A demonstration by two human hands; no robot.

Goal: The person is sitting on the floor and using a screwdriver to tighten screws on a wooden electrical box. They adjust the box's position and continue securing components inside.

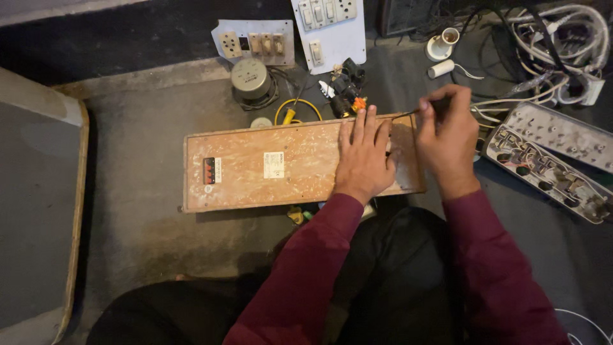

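Pressing flat on the long rectangular board of mottled brown pressed wood (281,164), the left hand (364,156) lies with its fingers (369,122) spread open and holding nothing, pinning the board's right part to the grey concrete floor (140,121). The right hand (447,137) hovers at the board's right end with its fingers curled shut around a thin dark tool (408,114), probably a small screwdriver; its tip points left toward the board's upper edge, near the left fingertips. What the tip touches is too small to tell.

The board lies lengthwise before the seated person, with a small red-and-black component (209,170) and a white label (274,165) on its left half.

To do this step well, a steady downward press from the left hand seems wise so the board does not slide, with the tool kept in line with its target and clear of the bracing fingertips.

Just beyond the board lie a yellow-handled tool (290,115), a grey round metal unit (249,78), white switch plates (332,29) and, to the right, an opened grey power strip (543,169) beside tangled white cables (562,45).
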